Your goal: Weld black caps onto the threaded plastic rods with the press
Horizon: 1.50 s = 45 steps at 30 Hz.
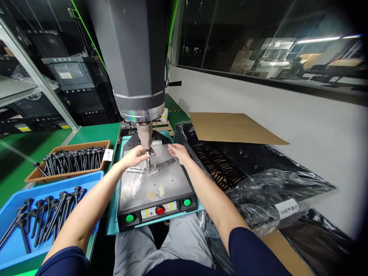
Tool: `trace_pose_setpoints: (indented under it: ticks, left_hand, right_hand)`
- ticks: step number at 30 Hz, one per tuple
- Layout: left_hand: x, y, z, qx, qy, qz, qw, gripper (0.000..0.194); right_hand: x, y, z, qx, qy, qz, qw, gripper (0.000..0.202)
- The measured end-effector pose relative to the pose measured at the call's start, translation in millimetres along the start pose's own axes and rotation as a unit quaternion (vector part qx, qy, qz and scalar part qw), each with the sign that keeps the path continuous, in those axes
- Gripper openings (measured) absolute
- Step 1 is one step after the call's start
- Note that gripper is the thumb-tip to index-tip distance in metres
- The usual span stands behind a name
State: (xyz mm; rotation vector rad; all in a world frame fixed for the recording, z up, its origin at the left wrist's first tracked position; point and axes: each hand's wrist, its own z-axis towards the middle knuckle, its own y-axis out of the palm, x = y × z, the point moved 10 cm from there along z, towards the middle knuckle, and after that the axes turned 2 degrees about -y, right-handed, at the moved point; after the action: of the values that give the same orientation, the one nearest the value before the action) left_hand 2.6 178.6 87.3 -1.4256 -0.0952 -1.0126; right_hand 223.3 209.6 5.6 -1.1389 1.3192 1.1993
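My left hand is closed in a pinch at a small clear-and-metal fixture, just below the press head's tip. A small dark part shows at its fingertips, too small to name. My right hand hovers by the right edge of the metal work plate, its fingers curled together; whatever they may hold is hidden. A slotted metal bar lies on the plate between the fixture and that hand.
Left of the press stand a brown tray and a blue tray, both with several black bolt-like parts. Green buttons and a red button line the press's front. At right, a plastic-lined box holds many small parts beneath cardboard.
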Motion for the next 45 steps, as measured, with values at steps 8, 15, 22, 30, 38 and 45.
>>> trace_pose_setpoints:
  ticks: [8,15,22,30,38,45]
  left_hand:
    - [10.7,-4.3,-0.2,-0.009,0.039,0.013,0.999,0.046]
    - [12.5,-6.0,-2.0,0.005,0.033,0.019,0.999,0.046]
    - [14.9,-3.9,-2.3,0.003,0.035,0.022,0.999,0.042]
    - [-35.1,-14.2,-23.5,0.069,-0.074,-0.107,0.989,0.06]
    - [-75.6,22.5,-39.8,-0.052,-0.076,-0.028,0.995,0.052]
    - [-61.5,30.0,-23.8,-0.105,-0.07,0.06,0.99,0.045]
  right_hand:
    - [14.8,-24.9,-52.6,0.096,-0.072,0.024,0.993,0.047]
    - [2.3,-44.6,-78.0,0.159,-0.167,-0.071,0.97,0.041]
    - [10.7,-50.9,-102.9,0.166,-0.177,-0.132,0.961,0.04]
    - [33.7,-7.5,-109.7,0.055,-0.151,-0.215,0.963,0.033]
    - [24.6,71.4,-91.9,-0.056,-0.177,-0.314,0.931,0.036]
    - [18.6,96.5,-83.0,-0.141,-0.158,-0.294,0.932,0.008]
